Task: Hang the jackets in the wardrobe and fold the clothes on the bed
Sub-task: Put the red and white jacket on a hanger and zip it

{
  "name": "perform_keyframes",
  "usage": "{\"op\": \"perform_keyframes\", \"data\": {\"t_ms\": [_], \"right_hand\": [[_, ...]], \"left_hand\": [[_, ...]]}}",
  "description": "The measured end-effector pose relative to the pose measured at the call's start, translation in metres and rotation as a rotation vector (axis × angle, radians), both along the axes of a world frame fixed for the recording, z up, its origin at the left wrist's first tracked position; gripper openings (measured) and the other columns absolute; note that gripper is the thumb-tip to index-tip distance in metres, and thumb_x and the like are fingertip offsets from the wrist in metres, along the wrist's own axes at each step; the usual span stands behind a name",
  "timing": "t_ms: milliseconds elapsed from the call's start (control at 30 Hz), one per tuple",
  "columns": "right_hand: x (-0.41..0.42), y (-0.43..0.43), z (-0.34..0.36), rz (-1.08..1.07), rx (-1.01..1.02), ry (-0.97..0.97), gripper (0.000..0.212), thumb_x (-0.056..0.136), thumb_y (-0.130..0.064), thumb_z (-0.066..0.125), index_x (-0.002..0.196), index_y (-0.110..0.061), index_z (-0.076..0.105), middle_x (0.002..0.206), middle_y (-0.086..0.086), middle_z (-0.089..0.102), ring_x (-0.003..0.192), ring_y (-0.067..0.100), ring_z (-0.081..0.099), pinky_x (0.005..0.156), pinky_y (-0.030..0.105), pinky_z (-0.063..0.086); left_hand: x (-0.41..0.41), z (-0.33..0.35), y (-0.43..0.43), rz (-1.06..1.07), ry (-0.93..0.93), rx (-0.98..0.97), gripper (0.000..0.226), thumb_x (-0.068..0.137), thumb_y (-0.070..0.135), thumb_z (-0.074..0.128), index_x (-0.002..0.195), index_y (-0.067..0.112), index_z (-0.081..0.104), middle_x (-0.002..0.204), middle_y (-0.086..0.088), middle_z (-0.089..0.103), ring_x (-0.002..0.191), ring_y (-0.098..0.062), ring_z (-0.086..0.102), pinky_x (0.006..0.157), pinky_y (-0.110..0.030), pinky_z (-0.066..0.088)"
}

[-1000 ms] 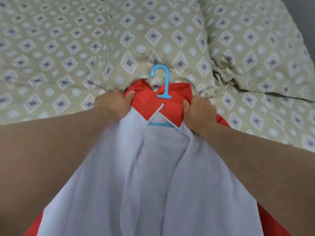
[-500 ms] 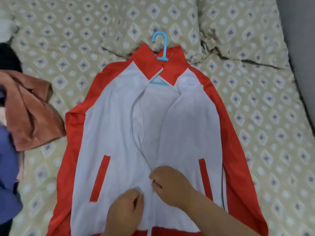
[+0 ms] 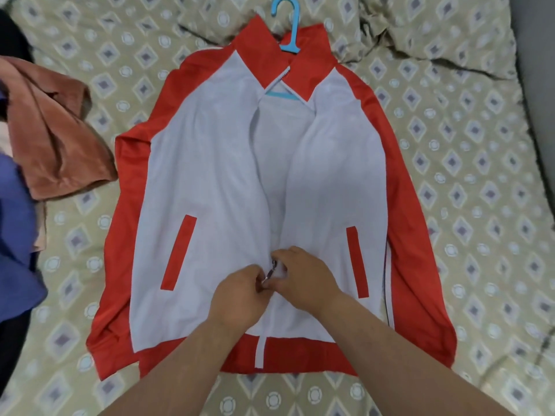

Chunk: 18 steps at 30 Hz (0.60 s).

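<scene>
left hand [image 3: 240, 292] is curled up tight, fingertips pinching the bottom end of the little metal zipper pull [image 3: 269, 272]. right hand [image 3: 303, 277] is right up against it, fingers curled over and gripping the white front edge of the jacket [image 3: 210, 175] just beside the pull. can't really tell which fingers are doing what in there, the two hands are pretty much touching.

the jacket itself is a white and red zip-up, laid flat and face up on the bed. the hands are low on the front, a bit above the red hem band. the zip looks joined below the hands and the front gapes open above them all the way to the red collar. red sleeves lie along both sides, with a red pocket stripe on each front panel.

there's a light blue plastic hanger [image 3: 286, 28] inside it. the hook pokes out past the collar and a bit of the bar shows in the open neck.

all of this sits on a beige bedspread [image 3: 450, 145] with a diamond and circle print. off to the left edge there's a crumpled rust-brown garment [image 3: 51, 130], and a blue garment [image 3: 15, 220] just below it.
</scene>
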State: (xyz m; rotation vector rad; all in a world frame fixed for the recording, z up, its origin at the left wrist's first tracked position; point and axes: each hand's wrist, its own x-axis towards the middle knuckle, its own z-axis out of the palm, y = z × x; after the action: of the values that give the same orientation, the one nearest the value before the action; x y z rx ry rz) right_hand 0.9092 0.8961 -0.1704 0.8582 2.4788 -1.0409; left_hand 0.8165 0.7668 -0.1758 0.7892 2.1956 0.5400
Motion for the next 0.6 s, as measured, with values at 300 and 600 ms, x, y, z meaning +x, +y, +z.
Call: {"op": "perform_keyframes", "data": {"t_ms": [300,600], "right_hand": [[-0.012,-0.001,0.000,-0.053,0.092,0.015,0.006,0.086,-0.017,0.053,0.084,-0.019,0.048,0.067,-0.011,0.047,0.059,0.010,0.043,0.058,0.026,0.034],[-0.022,0.024,-0.003,0.426,0.252,0.119,0.011,0.086,0.000,0.057,0.093,0.001,0.066,0.087,0.018,0.064,0.076,0.035,0.062,0.067,0.041,0.050]], "left_hand": [[-0.022,-0.004,-0.016,-0.036,-0.205,0.093,0.025,0.091,0.007,0.065,0.110,0.018,0.076,0.096,0.015,0.068,0.087,0.003,0.062,0.086,-0.001,0.041],[-0.019,-0.010,0.003,0.114,-0.176,-0.039,0.033,0.073,0.045,0.083,0.060,0.023,0.061,0.056,0.007,0.061,0.054,-0.001,0.057,0.050,-0.012,0.038]]}}
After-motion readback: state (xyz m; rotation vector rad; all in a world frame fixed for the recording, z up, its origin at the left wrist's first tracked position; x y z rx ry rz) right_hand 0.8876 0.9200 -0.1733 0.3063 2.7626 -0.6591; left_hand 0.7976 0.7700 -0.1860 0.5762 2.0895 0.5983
